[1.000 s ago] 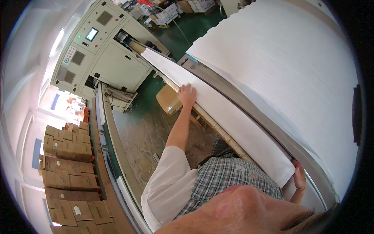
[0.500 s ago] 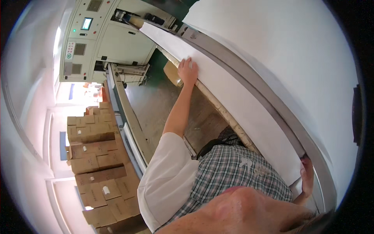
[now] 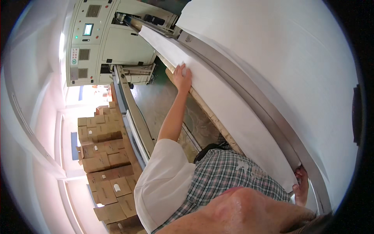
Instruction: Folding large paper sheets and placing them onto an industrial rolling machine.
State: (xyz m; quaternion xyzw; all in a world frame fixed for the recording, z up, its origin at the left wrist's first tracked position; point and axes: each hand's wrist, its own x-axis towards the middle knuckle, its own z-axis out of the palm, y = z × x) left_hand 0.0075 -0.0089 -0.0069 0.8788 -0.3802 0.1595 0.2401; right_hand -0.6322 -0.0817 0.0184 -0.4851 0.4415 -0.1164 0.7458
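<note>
Left fingers [image 3: 176, 71] touch white sheeting [image 3: 226, 105] beside grey rail [image 3: 269, 105]; cartons [image 3: 105, 158] stand leftward.

Red-printed white label [image 3: 74, 54] with green mark [image 3: 74, 61] on machine cabinet [image 3: 124, 45]; wording there and on cartons [image 3: 104, 192] unreadable.

I watch remotely through one head-worn fisheye angled down, the checked apron [image 3: 222, 173] close below, the left hand [image 3: 182, 78] farther out, the pale cabinet [image 3: 124, 45] well beyond, upper left.
</note>
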